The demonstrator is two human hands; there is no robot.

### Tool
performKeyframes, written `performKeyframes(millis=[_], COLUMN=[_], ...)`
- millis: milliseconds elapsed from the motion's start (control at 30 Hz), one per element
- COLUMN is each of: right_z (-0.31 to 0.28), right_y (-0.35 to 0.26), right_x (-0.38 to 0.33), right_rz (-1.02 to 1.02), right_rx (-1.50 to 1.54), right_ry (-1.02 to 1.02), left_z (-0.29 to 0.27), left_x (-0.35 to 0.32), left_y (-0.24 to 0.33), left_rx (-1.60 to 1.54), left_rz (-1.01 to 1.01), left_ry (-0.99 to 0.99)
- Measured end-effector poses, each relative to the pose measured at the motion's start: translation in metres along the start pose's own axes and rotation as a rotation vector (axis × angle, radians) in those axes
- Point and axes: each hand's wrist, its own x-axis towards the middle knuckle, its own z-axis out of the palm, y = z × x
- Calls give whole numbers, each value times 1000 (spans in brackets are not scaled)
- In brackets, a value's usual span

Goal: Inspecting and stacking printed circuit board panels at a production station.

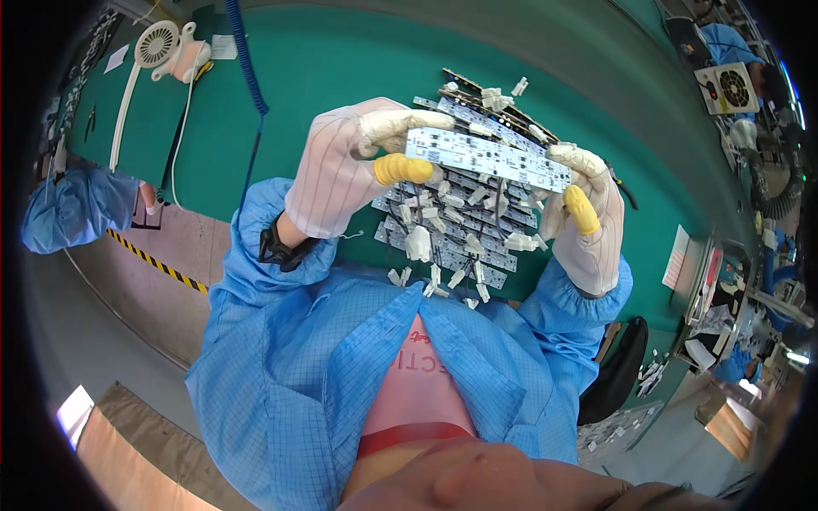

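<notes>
- Holds a long white circuit board strip [477, 155] in front of the chest, above a heap of similar boards, component face turned up toward the head.
- Clamps the left end in the grip of the gloved left hand [354, 153], thumb in a yellow finger cot [403, 169] below, fingers along the upper edge.
- Clamps the right end likewise in the grip of the gloved right hand [588, 198], close to the corner.
- Tilts the strip slightly, right end lower; leaves its long middle bare, probably to keep the small parts in view and clear of fingers.
- Beneath, on the green worktop [324, 60]: overlapping circuit boards [464, 114] with white plug connectors [417, 244] on short dark leads, lying mostly on top, perhaps to avoid trapping the wires.
- Far left, well apart from the heap: a small white fan [159, 44] and pliers [90, 123], apparently placed aside for elbow room.
- Nearer, hanging from above: a blue coiled cord [245, 64].
</notes>
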Motion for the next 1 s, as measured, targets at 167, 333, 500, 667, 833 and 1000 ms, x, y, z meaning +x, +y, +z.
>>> performKeyframes(millis=[167, 333, 500, 667, 833, 1000], right_z=[1, 11, 9, 7, 7, 1], right_y=[-2, -8, -21, -22, -10, -1], right_x=[-4, -9, -14, -11, -6, 1], right_rz=[5, -31, 60, 33, -25, -29], right_rx=[-27, -36, -13, -18, -108, -114], right_ry=[34, 61, -131, -150, -30, 37], left_z=[8, 8, -1, 16, 13, 12], left_x=[2, -1, -3, 9, 3, 1], left_y=[4, -20, -44, -9, 1, 5], left_rx=[-166, 50, 524, -88, -264, -325], left_rz=[-21, -140, -136, -66, -55, 27], left_ry=[28, 60, 65, 229, 124, 31])
